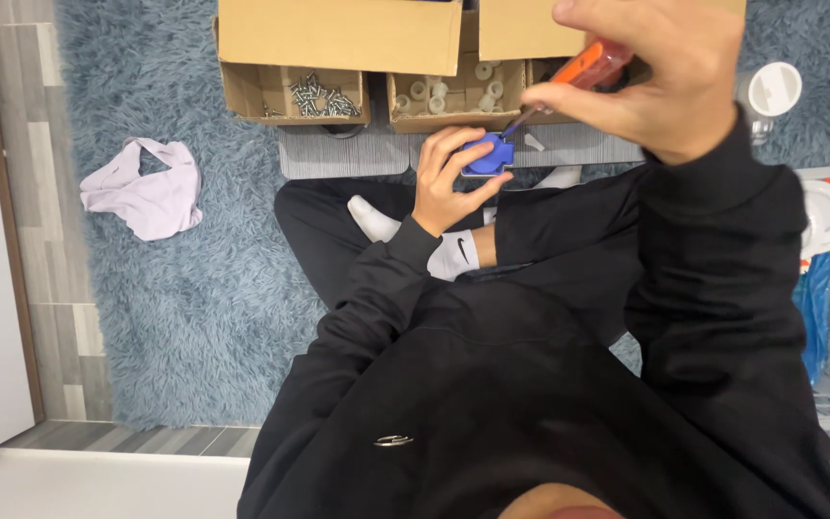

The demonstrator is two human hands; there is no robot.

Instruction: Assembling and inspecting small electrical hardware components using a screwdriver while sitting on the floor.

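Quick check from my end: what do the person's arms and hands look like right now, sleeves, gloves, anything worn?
Both arms are in long black sleeves of a dark top, with ribbed cuffs at the wrists. The left hand and right hand are bare: no gloves, and no rings or watch can be seen.

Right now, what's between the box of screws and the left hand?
In the head view, a grey ribbed mat lies between the box of screws and the left hand, which holds a blue part; beyond the mat is black trouser leg.
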